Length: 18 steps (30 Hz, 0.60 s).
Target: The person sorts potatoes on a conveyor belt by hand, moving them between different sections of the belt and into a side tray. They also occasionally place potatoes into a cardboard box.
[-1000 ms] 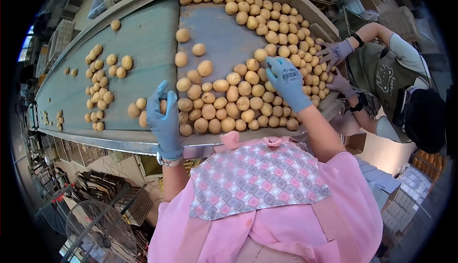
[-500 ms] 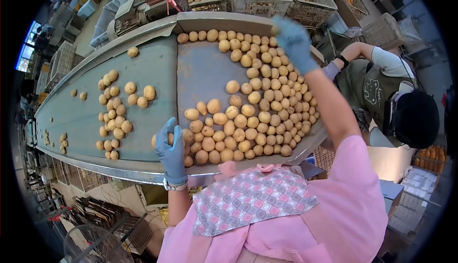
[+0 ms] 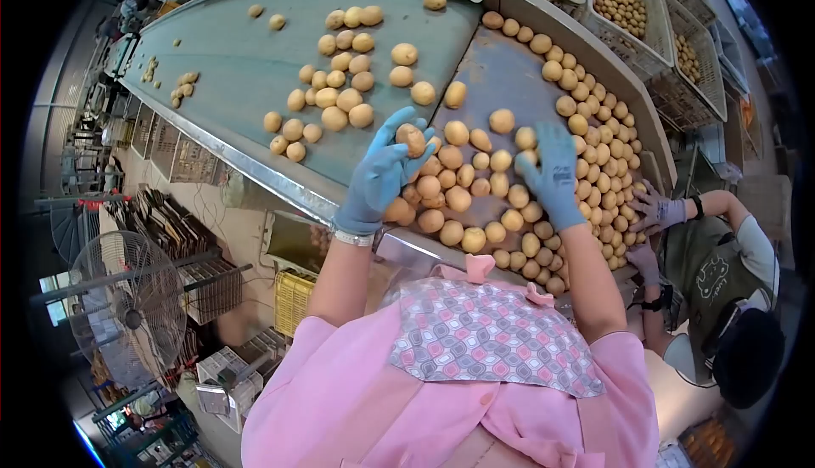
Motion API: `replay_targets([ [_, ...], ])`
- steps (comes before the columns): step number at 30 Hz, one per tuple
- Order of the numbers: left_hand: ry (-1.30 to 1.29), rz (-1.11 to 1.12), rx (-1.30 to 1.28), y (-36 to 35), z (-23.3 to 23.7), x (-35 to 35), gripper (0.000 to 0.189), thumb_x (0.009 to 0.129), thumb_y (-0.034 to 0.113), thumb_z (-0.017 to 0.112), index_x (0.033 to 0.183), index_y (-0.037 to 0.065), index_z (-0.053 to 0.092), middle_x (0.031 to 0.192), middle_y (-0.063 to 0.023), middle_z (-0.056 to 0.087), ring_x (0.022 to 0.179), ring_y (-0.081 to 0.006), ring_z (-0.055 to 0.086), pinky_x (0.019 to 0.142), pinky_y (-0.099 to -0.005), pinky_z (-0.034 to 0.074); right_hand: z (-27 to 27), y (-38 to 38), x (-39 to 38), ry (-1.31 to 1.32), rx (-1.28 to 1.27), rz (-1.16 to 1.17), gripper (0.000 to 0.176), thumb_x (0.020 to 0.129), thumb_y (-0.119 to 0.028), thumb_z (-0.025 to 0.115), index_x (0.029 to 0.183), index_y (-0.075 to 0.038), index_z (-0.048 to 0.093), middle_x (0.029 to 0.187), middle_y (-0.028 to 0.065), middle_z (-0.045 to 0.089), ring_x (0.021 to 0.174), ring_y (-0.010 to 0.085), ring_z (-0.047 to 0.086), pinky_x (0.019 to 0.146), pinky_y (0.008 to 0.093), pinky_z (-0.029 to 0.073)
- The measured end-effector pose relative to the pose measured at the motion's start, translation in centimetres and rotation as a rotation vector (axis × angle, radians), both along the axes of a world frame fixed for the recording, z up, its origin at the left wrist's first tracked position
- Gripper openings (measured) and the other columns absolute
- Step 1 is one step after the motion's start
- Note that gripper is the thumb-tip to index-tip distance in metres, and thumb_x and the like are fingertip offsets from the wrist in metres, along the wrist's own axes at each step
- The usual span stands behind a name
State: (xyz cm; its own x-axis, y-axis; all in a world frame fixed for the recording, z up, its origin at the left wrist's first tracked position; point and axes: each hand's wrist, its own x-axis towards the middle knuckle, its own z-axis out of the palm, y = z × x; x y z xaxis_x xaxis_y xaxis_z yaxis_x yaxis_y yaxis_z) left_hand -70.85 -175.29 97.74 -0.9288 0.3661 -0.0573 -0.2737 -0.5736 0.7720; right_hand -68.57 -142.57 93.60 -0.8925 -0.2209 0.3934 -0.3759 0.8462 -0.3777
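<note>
My left hand (image 3: 378, 181), in a blue glove, is closed around a potato (image 3: 412, 138) held up over the sorting table's near left side. Below it, several loose potatoes (image 3: 458, 199) lie against the table edge. My right hand (image 3: 553, 175), gloved in blue too and slightly blurred, reaches over the grey metal table (image 3: 503, 60). Its fingers are apart and point away from me, beside a potato (image 3: 525, 138) near the thumb and index finger. To its right lies a dense mass of potatoes (image 3: 604, 162).
A green conveyor belt (image 3: 229, 64) carrying scattered potatoes joins the table at left. Crates of potatoes (image 3: 624, 9) stand behind the far rim. At right, a co-worker's gloved hands (image 3: 662, 211) touch the potatoes. A large fan (image 3: 132, 319) stands at lower left.
The view has turned, shifting the table to the right. My right hand has come back from the far rim to the table's middle. My left hand now holds a potato up. The co-worker's hands now show.
</note>
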Motion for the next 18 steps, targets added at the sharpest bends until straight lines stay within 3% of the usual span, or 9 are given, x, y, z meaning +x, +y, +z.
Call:
replay_targets([
  [3,0.124,0.112,-0.176,-0.1,2.1,-0.2,0.063,0.102,0.005,0.060,0.161,0.002,0.038,0.150,-0.0133,0.050,0.141,-0.0254,0.049,0.118,-0.0382,0.045,1.7,-2.1,0.3,0.195,-0.064,-0.145,0.048,0.085,-0.015,0.072,0.130,-0.007,0.061,0.121,0.0200,0.061,0.108,0.0404,0.057,0.094,0.0534,0.046],
  [6,0.152,0.401,-0.297,-1.8,4.5,1.7,0.066,0.097,-0.008,0.063,0.158,0.006,0.044,0.141,-0.0040,0.056,0.115,-0.0116,0.059,0.097,-0.0281,0.053,2.0,-4.9,5.1,-0.159,0.182,0.386,0.058,0.092,-0.018,0.073,0.147,-0.007,0.057,0.151,0.0218,0.053,0.142,0.0409,0.049,0.120,0.0515,0.038],
  [8,0.294,0.792,-0.525,-6.2,5.1,3.3,0.063,0.097,-0.006,0.064,0.156,0.007,0.046,0.134,-0.0042,0.060,0.109,-0.0106,0.059,0.094,-0.0253,0.051,-1.3,-2.9,7.0,-0.207,0.267,0.214,0.058,0.095,-0.019,0.071,0.150,-0.007,0.055,0.156,0.0215,0.050,0.146,0.0404,0.047,0.122,0.0529,0.036],
  [9,0.159,0.969,-0.520,-8.9,4.8,4.6,0.060,0.099,-0.003,0.065,0.155,0.005,0.046,0.132,-0.0055,0.061,0.111,-0.0116,0.059,0.095,-0.0266,0.051,-2.4,-1.2,7.5,-0.173,0.236,0.048,0.057,0.097,-0.020,0.069,0.150,-0.007,0.056,0.157,0.0212,0.049,0.145,0.0403,0.047,0.122,0.0534,0.037],
  [11,0.163,1.185,-0.685,-16.7,1.0,6.7,0.059,0.100,0.005,0.068,0.153,-0.003,0.045,0.133,-0.0084,0.060,0.117,-0.0174,0.058,0.102,-0.0318,0.050,-1.4,-0.4,8.8,-0.129,0.065,-0.086,0.048,0.099,-0.016,0.067,0.145,-0.005,0.060,0.150,0.0202,0.057,0.139,0.0393,0.054,0.118,0.0509,0.041],
  [13,-0.074,1.250,-0.976,-27.6,-8.9,11.1,0.064,0.098,0.010,0.072,0.154,-0.005,0.044,0.140,-0.0131,0.056,0.118,-0.0203,0.058,0.104,-0.0338,0.050,-0.4,-0.3,10.7,-0.089,-0.111,-0.230,0.041,0.101,-0.012,0.064,0.140,-0.002,0.064,0.143,0.0191,0.064,0.133,0.0383,0.060,0.114,0.0484,0.046],
  [14,-0.158,1.272,-0.761,-29.2,-11.4,12.7,0.070,0.096,0.011,0.075,0.156,-0.006,0.042,0.141,-0.0149,0.058,0.115,-0.0223,0.061,0.100,-0.0367,0.054,-0.4,-0.5,11.2,-0.099,-0.083,-0.159,0.039,0.101,-0.011,0.064,0.139,-0.003,0.065,0.139,0.0177,0.067,0.128,0.0367,0.063,0.110,0.0461,0.048],
  [16,-0.313,1.173,-0.944,-38.1,-22.9,16.5,0.071,0.094,0.009,0.075,0.155,-0.007,0.043,0.139,-0.0177,0.062,0.109,-0.0259,0.065,0.094,-0.0394,0.058,0.6,-2.3,11.7,-0.124,-0.049,0.018,0.037,0.101,-0.010,0.063,0.137,-0.004,0.066,0.135,0.0157,0.070,0.122,0.0342,0.067,0.104,0.0429,0.051],
  [18,-0.473,1.154,-0.911,-40.1,-28.8,17.8,0.071,0.093,0.010,0.075,0.155,-0.008,0.044,0.142,-0.0211,0.061,0.107,-0.0290,0.066,0.093,-0.0403,0.058,2.5,-6.1,10.8,-0.138,-0.046,0.214,0.038,0.099,-0.009,0.062,0.137,-0.007,0.066,0.135,0.0140,0.069,0.116,0.0321,0.069,0.098,0.0414,0.054],
])
